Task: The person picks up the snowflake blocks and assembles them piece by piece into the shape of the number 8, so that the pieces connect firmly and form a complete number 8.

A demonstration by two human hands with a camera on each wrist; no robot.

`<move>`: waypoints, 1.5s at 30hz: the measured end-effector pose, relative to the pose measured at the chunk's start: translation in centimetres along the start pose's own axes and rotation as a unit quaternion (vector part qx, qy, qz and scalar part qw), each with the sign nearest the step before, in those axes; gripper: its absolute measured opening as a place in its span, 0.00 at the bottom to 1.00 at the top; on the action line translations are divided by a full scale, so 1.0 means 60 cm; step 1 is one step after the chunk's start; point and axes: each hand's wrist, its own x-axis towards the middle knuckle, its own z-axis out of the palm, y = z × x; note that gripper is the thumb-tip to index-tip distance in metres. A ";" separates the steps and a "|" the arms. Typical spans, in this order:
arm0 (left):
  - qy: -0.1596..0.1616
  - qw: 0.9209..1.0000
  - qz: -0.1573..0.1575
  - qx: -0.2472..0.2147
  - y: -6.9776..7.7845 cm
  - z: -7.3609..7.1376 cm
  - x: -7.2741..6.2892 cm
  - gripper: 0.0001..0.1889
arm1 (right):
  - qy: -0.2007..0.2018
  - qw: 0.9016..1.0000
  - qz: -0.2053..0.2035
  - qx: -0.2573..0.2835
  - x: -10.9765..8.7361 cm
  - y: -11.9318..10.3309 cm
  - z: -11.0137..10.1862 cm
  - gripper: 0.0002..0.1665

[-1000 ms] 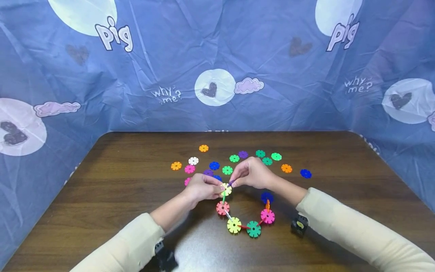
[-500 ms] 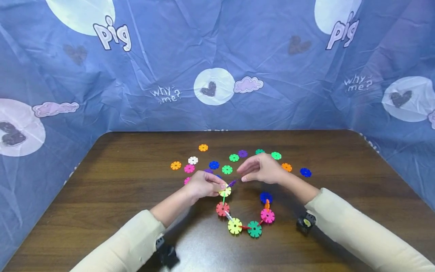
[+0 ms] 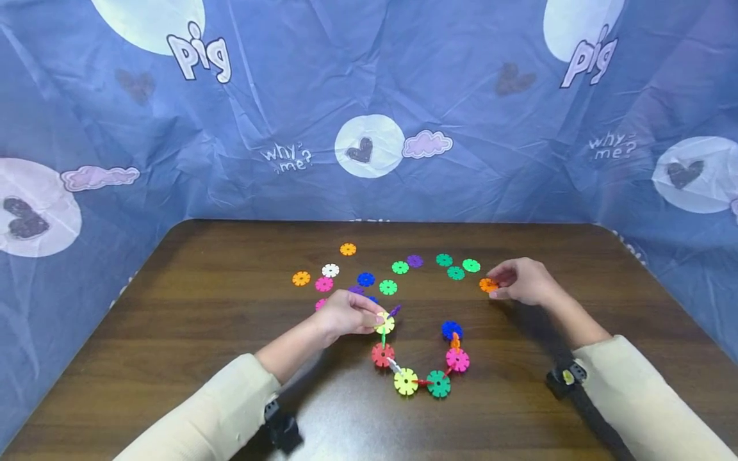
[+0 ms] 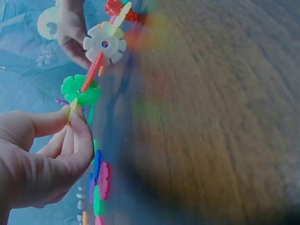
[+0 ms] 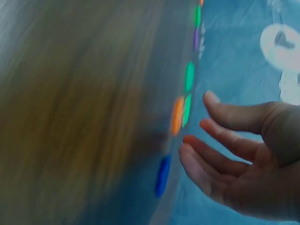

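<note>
In the head view my left hand (image 3: 348, 314) pinches a yellow notched plastic disc (image 3: 386, 324) between thumb and fingers. That disc ends a curved chain of interlocked discs, running through a coral disc (image 3: 383, 355), a lower yellow disc (image 3: 406, 382), a green disc (image 3: 439, 384) and a pink disc (image 3: 458, 360) to a blue disc (image 3: 452, 330). A purple disc (image 3: 395, 310) sticks out edge-on from the pinched one. My right hand (image 3: 526, 282) reaches over a loose orange disc (image 3: 486, 286), fingertips right at its edge. In the right wrist view its fingers (image 5: 201, 168) are spread, with a gap to the thumb.
Loose discs lie across the far half of the wooden table (image 3: 230, 307): a white disc (image 3: 330, 270), a far orange disc (image 3: 348, 249), a bright green disc (image 3: 471, 265) and several more. A patterned blue cloth (image 3: 369, 83) hangs behind the table.
My right hand has let go of the purple disc, which now stays on the chain, and has moved right to the loose orange disc. The left hand keeps its pinch.
</note>
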 end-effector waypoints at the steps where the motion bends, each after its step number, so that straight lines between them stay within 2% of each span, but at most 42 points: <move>1: -0.002 1.000 0.001 0.000 0.000 0.000 0.000 0.09 | 0.006 1.000 0.008 -0.018 -0.004 0.010 -0.005 0.21; 4: -0.004 1.000 0.002 0.002 0.001 0.001 -0.002 0.09 | 0.009 0.998 0.033 -0.051 -0.012 0.035 -0.015 0.20; 7: -0.005 1.000 0.001 0.003 0.001 0.001 -0.004 0.09 | -0.001 0.996 0.056 -0.063 -0.017 0.050 -0.019 0.19; 11: -0.004 1.000 0.000 0.006 0.003 0.001 -0.003 0.09 | -0.008 0.995 0.081 -0.060 -0.018 0.058 -0.020 0.16; 15: -0.002 1.000 0.001 0.006 0.004 0.001 -0.002 0.09 | -0.011 0.995 0.089 -0.055 -0.018 0.057 -0.020 0.18; 18: 0.001 1.000 -0.001 0.006 0.004 0.002 -0.004 0.09 | -0.017 0.995 0.098 -0.030 -0.017 0.048 -0.018 0.20; 20: 0.001 1.000 -0.003 0.007 0.003 0.002 -0.005 0.09 | -0.020 0.994 0.109 0.006 -0.017 0.038 -0.014 0.20; 22: 0.002 1.000 -0.003 0.008 0.002 0.003 -0.005 0.09 | -0.021 0.990 0.118 0.072 -0.017 0.024 -0.007 0.20; 26: 0.004 1.000 0.003 0.008 0.000 0.004 -0.006 0.09 | -0.026 0.974 0.103 0.202 -0.014 -0.016 0.008 0.20; 28: 0.006 1.000 0.004 0.008 -0.001 0.004 -0.006 0.09 | -0.041 0.966 0.082 0.242 -0.011 -0.037 0.014 0.19; 32: 0.008 1.000 0.004 0.008 -0.002 0.004 -0.006 0.09 | -0.090 0.955 0.055 0.278 -0.007 -0.076 0.024 0.16; 35: 0.009 1.000 0.005 0.009 -0.003 0.005 -0.006 0.09 | -0.112 0.947 0.049 0.296 -0.002 -0.097 0.032 0.16; 40: 0.007 1.000 0.013 0.007 -0.004 0.007 -0.005 0.09 | -0.115 0.939 0.045 0.321 0.009 -0.128 0.049 0.18; 45: 0.009 1.000 0.016 0.010 -0.002 0.008 -0.006 0.09 | -0.114 0.940 0.050 0.319 0.018 -0.158 0.064 0.17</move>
